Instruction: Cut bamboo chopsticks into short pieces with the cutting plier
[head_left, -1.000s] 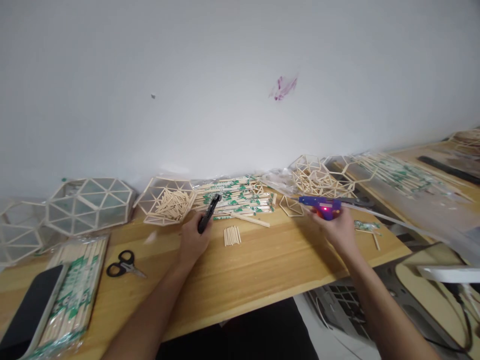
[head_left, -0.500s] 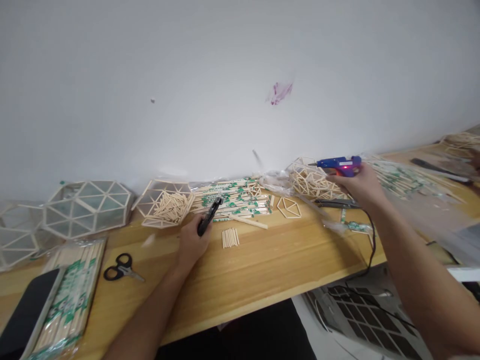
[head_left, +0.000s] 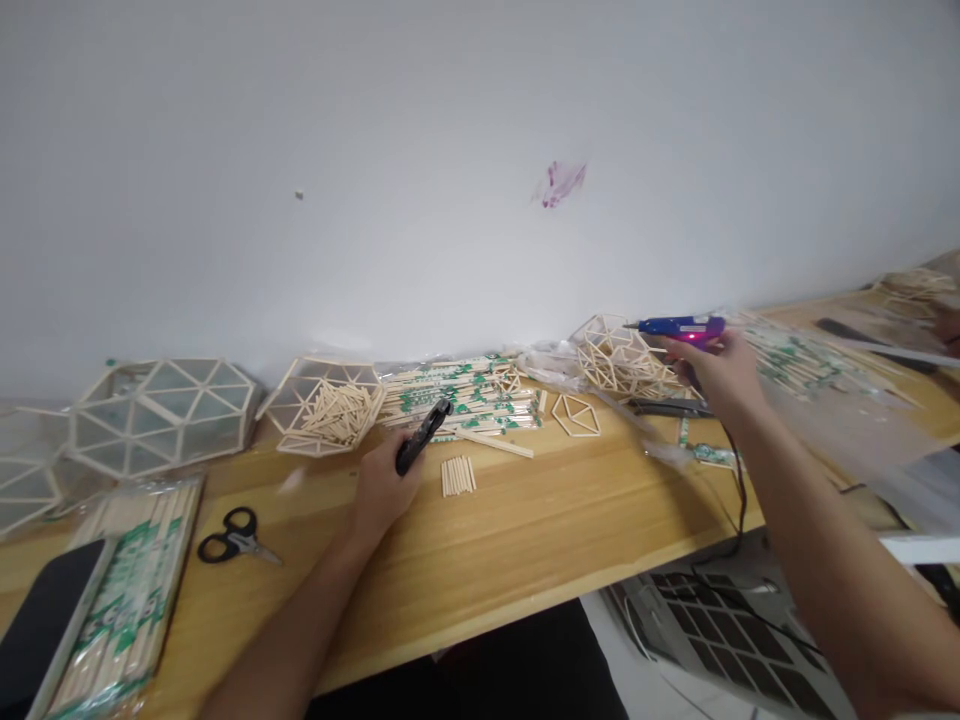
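Observation:
My left hand [head_left: 379, 486] rests on the wooden table [head_left: 525, 540] and is closed round a black hand tool [head_left: 423, 436] that points up and to the right. Just right of it lies a small bundle of short cut sticks [head_left: 458, 475]. My right hand [head_left: 712, 366] is raised at the back right and grips a blue glue gun [head_left: 679, 327] with a red light on, its nozzle pointing left over a pile of stick frames [head_left: 619, 358]. A single small hexagon frame [head_left: 576, 415] lies flat between my hands.
Wrapped chopsticks [head_left: 465, 398] are heaped along the wall. A hexagon tray of cut sticks [head_left: 330, 410] and large faceted frames [head_left: 161, 415] stand at the back left. Black scissors [head_left: 232, 537], a chopstick pack [head_left: 124, 590] and a dark device [head_left: 34, 625] lie front left.
My right hand lifted the glue gun from near the table's middle right up and back to the right, over the pile of frames. My left hand stayed put with its tool.

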